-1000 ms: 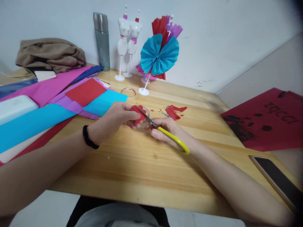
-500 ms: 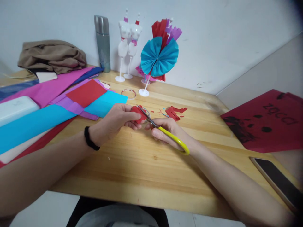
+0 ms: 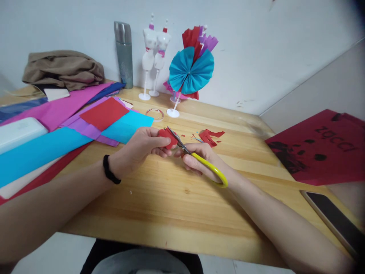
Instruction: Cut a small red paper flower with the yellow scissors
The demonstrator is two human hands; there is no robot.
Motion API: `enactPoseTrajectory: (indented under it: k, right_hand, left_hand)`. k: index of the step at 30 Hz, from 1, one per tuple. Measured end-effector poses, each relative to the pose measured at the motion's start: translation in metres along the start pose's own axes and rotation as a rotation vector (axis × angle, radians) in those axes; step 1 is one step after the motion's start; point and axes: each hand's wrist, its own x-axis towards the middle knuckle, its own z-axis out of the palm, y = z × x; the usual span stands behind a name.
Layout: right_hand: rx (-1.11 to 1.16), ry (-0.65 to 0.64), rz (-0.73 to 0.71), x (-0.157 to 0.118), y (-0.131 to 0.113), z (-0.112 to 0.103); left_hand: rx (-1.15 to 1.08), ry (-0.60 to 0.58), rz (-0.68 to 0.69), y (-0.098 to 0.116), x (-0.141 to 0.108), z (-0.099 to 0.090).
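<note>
My left hand (image 3: 146,142) pinches a small red piece (image 3: 169,139) of paper or felt between thumb and fingers. In my right hand (image 3: 198,156) are scissors with yellow handles (image 3: 212,169). Their dark blades lie against the right side of the red piece, near my left fingertips. Just beyond my right hand, red scraps (image 3: 210,137) and tiny cut bits lie on the wooden table (image 3: 171,205). A ring of clear tape (image 3: 154,114) lies behind my left hand.
Coloured sheets (image 3: 65,139) and a white case (image 3: 21,133) cover the left side. Behind stand a bottle (image 3: 124,57), white mannequins (image 3: 148,59) and a blue pleated fan shape (image 3: 191,71). A phone (image 3: 330,219) and red bag (image 3: 319,148) are on the right.
The red piece has turned slightly in my left hand, and the scissor blades look closer together. The view has shifted slightly.
</note>
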Motion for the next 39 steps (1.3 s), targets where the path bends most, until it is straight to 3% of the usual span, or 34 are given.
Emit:
enactPoseTrajectory:
  k: [9, 15, 22, 39]
  right_hand:
    - [0.022, -0.001, -0.043, 0.0004, 0.0010, -0.0007]
    - [0.002, 0.008, -0.018, 0.0000, -0.0034, 0.0003]
    - [-0.006, 0.012, -0.004, -0.0005, -0.0049, 0.0012]
    - [0.021, 0.032, -0.032, -0.0014, -0.0013, -0.0005]
  left_hand:
    - [-0.002, 0.031, -0.021, -0.0043, -0.0003, 0.0002]
    - [0.038, -0.024, 0.000, -0.0009, -0.0006, -0.0041]
    - [0.105, 0.123, 0.024, 0.0006, -0.0001, -0.0045]
    - [0.045, 0.088, 0.038, -0.0026, -0.0013, -0.0001]
